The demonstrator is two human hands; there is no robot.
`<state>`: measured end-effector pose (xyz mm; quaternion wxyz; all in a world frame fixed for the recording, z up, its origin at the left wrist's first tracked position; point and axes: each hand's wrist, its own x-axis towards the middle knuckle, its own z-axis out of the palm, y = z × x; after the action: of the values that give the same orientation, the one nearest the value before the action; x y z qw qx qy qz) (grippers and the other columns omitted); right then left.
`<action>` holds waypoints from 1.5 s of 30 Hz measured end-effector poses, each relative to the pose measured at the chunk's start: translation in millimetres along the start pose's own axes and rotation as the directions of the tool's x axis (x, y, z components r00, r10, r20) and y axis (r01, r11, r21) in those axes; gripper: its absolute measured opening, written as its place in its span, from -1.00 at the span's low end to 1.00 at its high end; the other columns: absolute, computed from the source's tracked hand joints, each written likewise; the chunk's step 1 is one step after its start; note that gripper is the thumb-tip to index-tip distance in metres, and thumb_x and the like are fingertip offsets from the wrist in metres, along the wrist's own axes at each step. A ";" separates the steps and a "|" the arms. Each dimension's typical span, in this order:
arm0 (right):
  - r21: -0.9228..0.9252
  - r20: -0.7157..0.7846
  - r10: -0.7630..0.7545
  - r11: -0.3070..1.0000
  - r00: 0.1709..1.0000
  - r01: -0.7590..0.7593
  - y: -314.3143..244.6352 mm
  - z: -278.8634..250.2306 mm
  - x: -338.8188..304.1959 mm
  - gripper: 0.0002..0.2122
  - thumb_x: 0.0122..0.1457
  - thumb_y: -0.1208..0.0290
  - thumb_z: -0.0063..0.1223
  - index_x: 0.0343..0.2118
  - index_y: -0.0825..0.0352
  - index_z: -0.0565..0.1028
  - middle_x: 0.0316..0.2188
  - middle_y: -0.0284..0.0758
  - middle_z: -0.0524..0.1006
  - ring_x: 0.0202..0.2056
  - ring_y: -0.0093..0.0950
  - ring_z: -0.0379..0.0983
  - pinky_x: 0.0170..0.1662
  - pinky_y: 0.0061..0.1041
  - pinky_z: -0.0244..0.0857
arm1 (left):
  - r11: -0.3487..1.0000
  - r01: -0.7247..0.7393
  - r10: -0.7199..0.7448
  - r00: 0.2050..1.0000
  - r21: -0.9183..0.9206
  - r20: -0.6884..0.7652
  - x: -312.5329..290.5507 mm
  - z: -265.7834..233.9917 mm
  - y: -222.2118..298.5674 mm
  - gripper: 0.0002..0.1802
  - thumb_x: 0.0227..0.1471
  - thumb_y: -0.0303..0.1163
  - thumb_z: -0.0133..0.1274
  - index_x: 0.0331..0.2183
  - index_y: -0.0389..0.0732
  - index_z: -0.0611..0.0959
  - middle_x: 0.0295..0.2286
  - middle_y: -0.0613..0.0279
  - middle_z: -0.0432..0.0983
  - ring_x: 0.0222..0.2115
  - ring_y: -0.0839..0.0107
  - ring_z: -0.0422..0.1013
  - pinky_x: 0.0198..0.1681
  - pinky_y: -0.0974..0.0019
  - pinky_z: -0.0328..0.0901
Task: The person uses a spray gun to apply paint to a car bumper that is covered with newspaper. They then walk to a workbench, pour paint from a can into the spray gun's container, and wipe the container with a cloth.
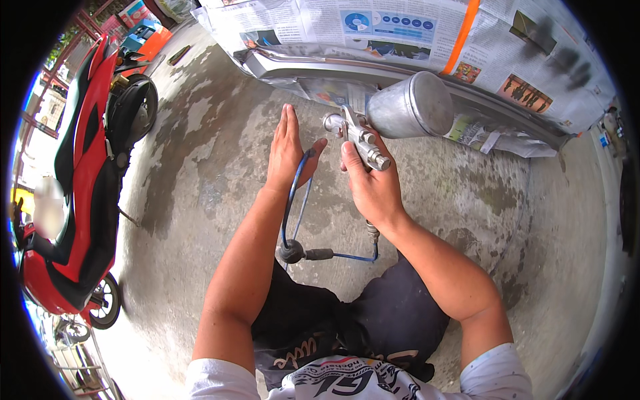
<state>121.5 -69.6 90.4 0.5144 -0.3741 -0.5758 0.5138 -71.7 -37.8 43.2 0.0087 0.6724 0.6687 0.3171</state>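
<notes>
My right hand [371, 188] grips a metal spray gun [360, 140] with a round silver cup [413, 105] on top, its nozzle facing left. My left hand [288, 152] is flat and open just left of the nozzle, fingers together and pointing up, holding nothing. A blue air hose [293, 200] loops down from the gun's handle past my left wrist to a black coupling [293, 251] over my lap. Ahead lies a silver vehicle body panel [320, 70] masked with newspaper [400, 30] and orange tape [463, 33].
A red and black scooter [83, 180] is parked on the left. The ground is stained grey concrete [200, 167]. Orange and blue boxes [143, 37] sit at the far upper left. My dark shorts [360, 327] fill the lower middle.
</notes>
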 end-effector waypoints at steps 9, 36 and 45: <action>-0.037 -0.005 0.001 0.999 1.000 -0.001 3.9 -1.8 0.1 -0.62 0.44 0.26 0.00 0.17 0.40 0.42 -0.02 -0.16 0.59 0.01 -0.37 0.54 0.07 -0.40 0.37 | 0.999 -0.034 0.034 0.999 -0.002 -0.014 0.2 1.0 -1.9 0.13 0.08 -0.14 0.32 0.38 -0.44 0.01 0.32 -0.40 0.07 0.34 -0.21 0.09 0.36 0.05 0.11; -0.001 -0.042 0.013 1.000 0.999 -0.013 2.6 -7.7 -0.2 -0.60 0.43 0.31 0.02 0.20 0.43 0.38 0.05 -0.12 0.55 0.09 -0.33 0.49 0.15 -0.37 0.31 | 0.995 -0.081 0.079 0.996 -0.062 -0.037 3.0 3.4 -1.4 0.06 0.05 -0.33 0.29 0.36 -0.50 0.03 0.30 -0.46 0.08 0.30 -0.30 0.13 0.35 -0.03 0.10; 0.000 -0.016 0.019 1.000 1.000 -0.019 -0.5 -6.1 -1.6 -0.60 0.43 0.32 0.02 0.22 0.43 0.38 0.06 -0.13 0.55 0.09 -0.36 0.48 0.15 -0.40 0.32 | 0.990 -0.129 0.126 0.991 -0.064 -0.040 5.4 6.6 0.2 -0.03 0.11 -0.37 0.22 0.35 -0.49 0.05 0.30 -0.43 0.08 0.32 -0.27 0.10 0.36 -0.02 0.10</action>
<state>127.8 -70.0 90.3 0.5140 -0.3835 -0.5682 0.5156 -69.1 -30.2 40.3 -0.0012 0.7073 0.6135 0.3512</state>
